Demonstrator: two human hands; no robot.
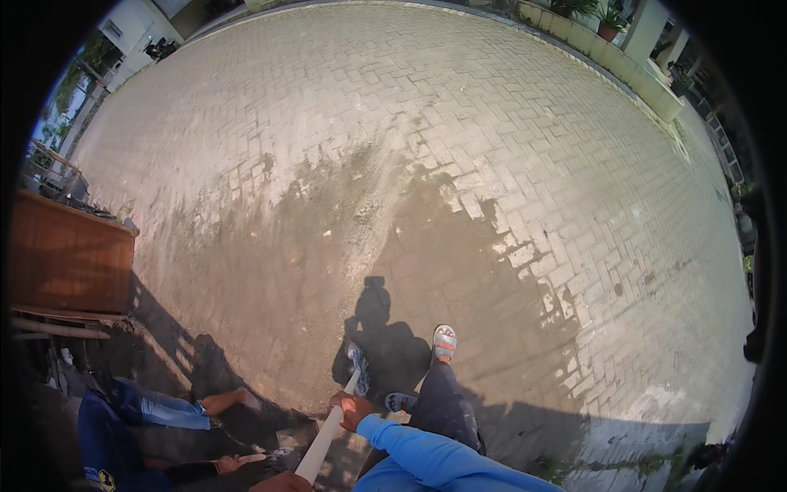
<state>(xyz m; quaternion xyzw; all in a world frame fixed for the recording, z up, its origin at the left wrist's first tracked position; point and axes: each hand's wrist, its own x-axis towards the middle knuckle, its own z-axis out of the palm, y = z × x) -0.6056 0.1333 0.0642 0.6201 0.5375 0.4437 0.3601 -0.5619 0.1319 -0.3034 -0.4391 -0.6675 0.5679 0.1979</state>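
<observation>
My right hand (352, 410), in a light blue sleeve, closes around a long pale pole (322, 443) at its upper part. Low at the frame's edge, my left hand (283, 482) is partly cut off and wraps the near end of the same pole. The pole slants away to a blurred silvery-blue end (357, 362) over the brown, sandy ground; whether that is bristles or water I cannot tell. My sandalled foot (443, 343) stands just right of it, and my shadow (385, 328) falls ahead.
At the lower left another person (111, 443) in dark blue and denim is close by, a hand low to the ground. A brown wooden panel (74, 254) stands beyond them. Paving bricks (525, 148) stretch ahead to a low wall (623, 70) with a potted plant (609, 25).
</observation>
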